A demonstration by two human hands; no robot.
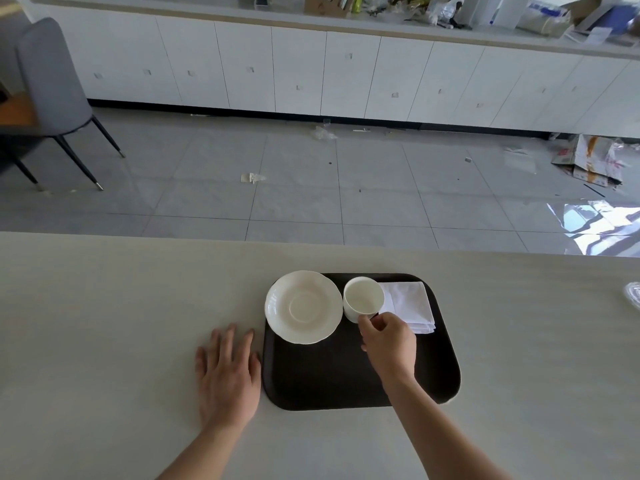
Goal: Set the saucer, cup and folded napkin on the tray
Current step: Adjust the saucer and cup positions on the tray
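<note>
A dark brown tray (332, 375) lies on the pale table. A white saucer (303, 306) rests on the tray's far left part, its rim reaching a little past the tray's left edge. A white cup (363, 298) stands upright on the tray just right of the saucer. My right hand (388, 341) pinches the cup at its near side, where the handle is hidden by my fingers. A folded white napkin (410, 304) lies on the tray behind and right of the cup. My left hand (228, 372) lies flat on the table, fingers spread, just left of the tray.
The pale table (104, 323) stretches wide on both sides. A clear plastic object (633, 294) peeks in at the right edge. Beyond the table's far edge is tiled floor with scraps, a grey chair (48, 84) and white cabinets.
</note>
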